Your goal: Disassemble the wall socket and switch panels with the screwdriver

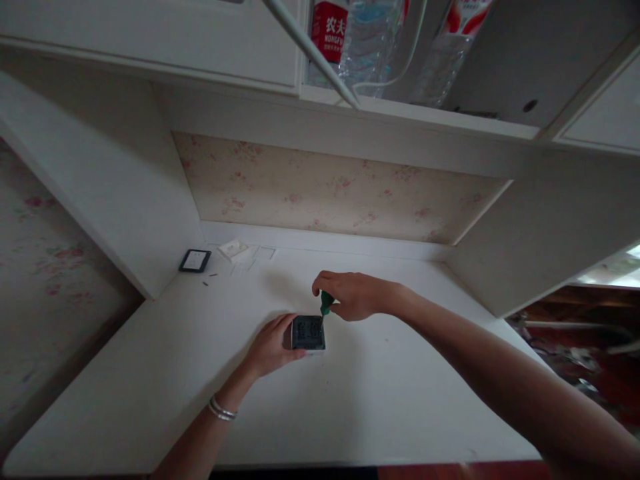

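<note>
On the white desk, my left hand (273,347) grips the left side of a dark square wall socket plate (308,333) with a white edge beneath it. My right hand (353,295) is wrapped around the green handle of a screwdriver (327,303). The screwdriver points down, and its shaft meets the right side of the plate; the exact spot under the tip is too small to make out. Two silver bracelets (221,409) circle my left wrist.
A dark-framed square plate (195,261) lies at the desk's back left, with two small screws near it. Beside it sits a white plastic box-like part (233,250) and a thin frame (267,253). Overhead, a shelf holds water bottles (370,40); a white bar (315,53) hangs across it.
</note>
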### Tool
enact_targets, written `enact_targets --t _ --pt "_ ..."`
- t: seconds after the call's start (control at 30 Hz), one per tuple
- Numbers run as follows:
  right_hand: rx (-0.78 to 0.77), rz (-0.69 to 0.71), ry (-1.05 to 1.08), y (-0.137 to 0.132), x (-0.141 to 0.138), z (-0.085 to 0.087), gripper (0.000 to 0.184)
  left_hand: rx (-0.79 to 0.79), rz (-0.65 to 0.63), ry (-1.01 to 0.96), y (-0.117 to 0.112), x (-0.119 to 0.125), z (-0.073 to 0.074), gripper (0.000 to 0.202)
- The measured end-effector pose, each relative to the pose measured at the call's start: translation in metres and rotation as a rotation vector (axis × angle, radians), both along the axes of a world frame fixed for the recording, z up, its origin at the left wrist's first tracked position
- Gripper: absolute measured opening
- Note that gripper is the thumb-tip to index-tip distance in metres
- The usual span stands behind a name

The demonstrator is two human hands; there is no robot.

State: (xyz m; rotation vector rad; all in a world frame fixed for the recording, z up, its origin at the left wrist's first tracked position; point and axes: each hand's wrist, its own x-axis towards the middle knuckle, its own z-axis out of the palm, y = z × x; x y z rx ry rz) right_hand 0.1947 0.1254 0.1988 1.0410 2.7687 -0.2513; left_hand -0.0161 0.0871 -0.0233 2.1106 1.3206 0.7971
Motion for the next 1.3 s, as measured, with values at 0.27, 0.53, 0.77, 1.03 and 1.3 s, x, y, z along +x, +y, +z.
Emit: enact_targets --t 0.27,0.53,0.77,1.03,1.3 --pt "0.009 0.036 0.035 0.0001 -0.0008 0.0001 0.027 0.014 0.012 0.009 0.0000 -0.0011 -0.0021 0.081" --pt "0.137 -0.098 -0.028 -0.0022 -0.0038 -0.0014 0.034 0.016 0.014 0.019 -0.0006 -0.0007 0.0006 0.080" --pt "0.001 -0.038 0.011 -0.0010 -0.0011 0.0017 0.038 0.026 0.010 0.016 -0.0002 -0.0006 -0.0008 0.081" --pt "-0.013 0.037 0.028 -0.0023 -0.0028 0.0026 0.039 0.026 0.005 0.001 -0.0005 -0.0005 0.0006 0.080" --pt "0.159 -0.101 -0.065 -0.0037 -0.0090 0.0002 0.040 0.016 0.006 -0.004 -0.0012 -0.0008 0.0009 0.080"
